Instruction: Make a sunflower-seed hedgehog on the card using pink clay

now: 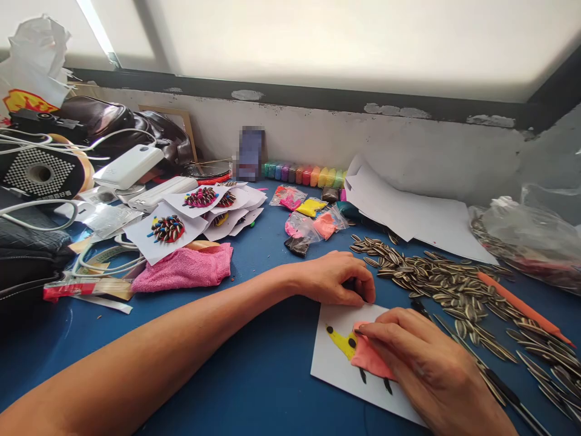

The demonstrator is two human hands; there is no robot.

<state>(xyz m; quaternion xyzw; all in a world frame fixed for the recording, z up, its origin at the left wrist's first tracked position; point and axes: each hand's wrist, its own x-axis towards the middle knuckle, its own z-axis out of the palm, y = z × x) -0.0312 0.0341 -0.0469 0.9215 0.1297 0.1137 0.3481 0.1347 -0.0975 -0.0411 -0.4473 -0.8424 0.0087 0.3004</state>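
Yellow and salmon-pink clay forms an animal figure on a white paper card [324, 357], with a pointed yellow head [340, 344], black dots and thin black legs. My right hand [422, 357] is over the salmon-pink clay body [370, 361], covering its right part. Its thumb and fingers are pinched at the upper left of the body; a small dark tip shows there, too small to name. At the card's top edge rests my left hand [338, 278], fingers curled inward and fingertips down; whatever is beneath them is hidden. Striped sunflower seeds [436, 281] lie spread beside my right hand.
An orange clay tool [521, 306] and a black pen [503, 387] lie among the seeds. Small clay packets [312, 207], white sheets [417, 212] and a plastic bag [535, 230] stand farther back. Seed-covered cards [190, 227], a pink cloth [184, 269] and a power bank [129, 166] are left.
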